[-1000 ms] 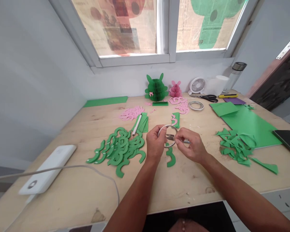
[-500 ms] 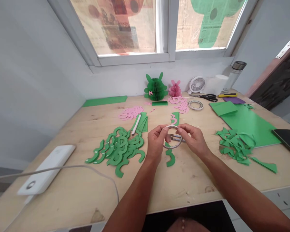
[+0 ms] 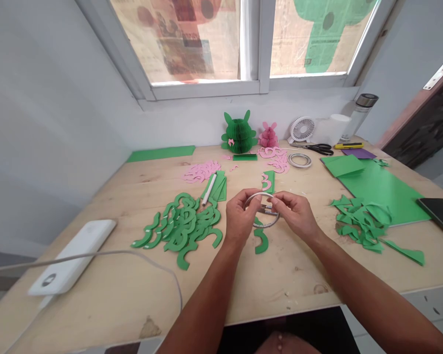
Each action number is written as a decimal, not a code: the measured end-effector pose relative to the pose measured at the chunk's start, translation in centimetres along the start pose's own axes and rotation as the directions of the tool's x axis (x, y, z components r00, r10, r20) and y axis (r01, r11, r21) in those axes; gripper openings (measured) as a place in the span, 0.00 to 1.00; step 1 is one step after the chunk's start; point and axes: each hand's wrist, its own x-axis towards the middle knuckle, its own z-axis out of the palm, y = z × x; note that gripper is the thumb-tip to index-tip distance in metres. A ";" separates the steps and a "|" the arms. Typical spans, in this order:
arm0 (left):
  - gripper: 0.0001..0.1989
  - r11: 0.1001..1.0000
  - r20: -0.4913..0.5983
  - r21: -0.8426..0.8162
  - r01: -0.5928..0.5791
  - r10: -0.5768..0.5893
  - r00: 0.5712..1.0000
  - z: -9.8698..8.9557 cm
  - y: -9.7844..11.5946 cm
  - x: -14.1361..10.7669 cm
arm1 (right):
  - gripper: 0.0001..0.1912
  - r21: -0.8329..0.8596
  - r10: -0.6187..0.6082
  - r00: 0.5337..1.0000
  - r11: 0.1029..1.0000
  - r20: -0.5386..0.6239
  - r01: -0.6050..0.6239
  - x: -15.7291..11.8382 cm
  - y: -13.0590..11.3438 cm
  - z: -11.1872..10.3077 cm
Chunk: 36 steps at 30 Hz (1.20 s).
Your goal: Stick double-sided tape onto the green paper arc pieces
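A thin white roll of tape (image 3: pixel 268 225) is held up above the table between my two hands. My left hand (image 3: pixel 239 211) pinches its left side with thumb and fingers. On the other side, my right hand (image 3: pixel 294 211) grips the upper right rim, thumb near the top. Through the ring shows a metallic tool, partly hidden. Just below lies a green curved paper piece (image 3: pixel 261 242). Beyond the hands, a pink wavy cut-out (image 3: pixel 267 182) rests on a green paper strip (image 3: pixel 271 175). Left of my hands spreads a pile of green curved paper cut-outs (image 3: pixel 182 221).
A white marker (image 3: pixel 208 191) lies on green strips. Green paper scraps (image 3: pixel 360 221), a large green sheet (image 3: pixel 395 191) and a phone (image 3: pixel 439 214) are at right. A white power bank (image 3: pixel 74 255) with a cable lies left. Scissors (image 3: pixel 319 149), a second tape roll (image 3: pixel 300 160) and a fan (image 3: pixel 301 130) stand behind.
The tape roll has turned and tilted slightly between my fingers, its left side shifting farther into my left hand. Both hands stay in nearly the same place.
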 end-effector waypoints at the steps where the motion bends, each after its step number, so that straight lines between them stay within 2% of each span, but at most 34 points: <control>1: 0.07 1.000 0.007 -0.003 0.004 -0.004 1.000 0.0 0.0 0.0 | 0.13 -0.010 -0.002 1.000 1.000 0.001 0.002 0.0 0.0 0.0; 11: 0.05 0.993 0.082 -0.080 0.081 -0.075 0.994 -0.1 0.3 0.0 | 0.13 -0.008 -0.004 1.000 1.000 0.006 0.004 -0.1 0.2 -0.1; 19: 0.07 0.985 0.112 -0.120 0.123 -0.110 0.988 0.0 0.4 0.0 | 0.14 -0.155 -0.067 0.998 0.986 0.006 0.067 -0.2 -0.4 -0.2; 22: 0.08 0.988 0.112 -0.097 0.121 -0.110 0.988 0.0 0.4 0.0 | 0.14 -0.101 -0.042 0.999 0.994 0.017 0.044 -0.2 -0.1 -0.1; 27: 0.11 0.992 0.173 -0.090 0.093 -0.077 0.982 -0.3 0.2 0.0 | 0.14 0.067 0.020 0.999 0.998 0.026 -0.022 -0.2 0.6 0.0; 31: 0.11 0.989 0.182 -0.113 0.094 -0.073 0.981 -0.5 0.1 0.0 | 0.12 0.065 0.015 1.000 0.998 0.008 -0.015 -0.2 0.4 0.0; 36: 0.11 0.980 0.185 -0.133 0.147 -0.121 0.975 -0.4 0.1 0.0 | 0.12 0.044 0.015 0.999 0.999 -0.034 -0.014 -0.1 0.1 -0.2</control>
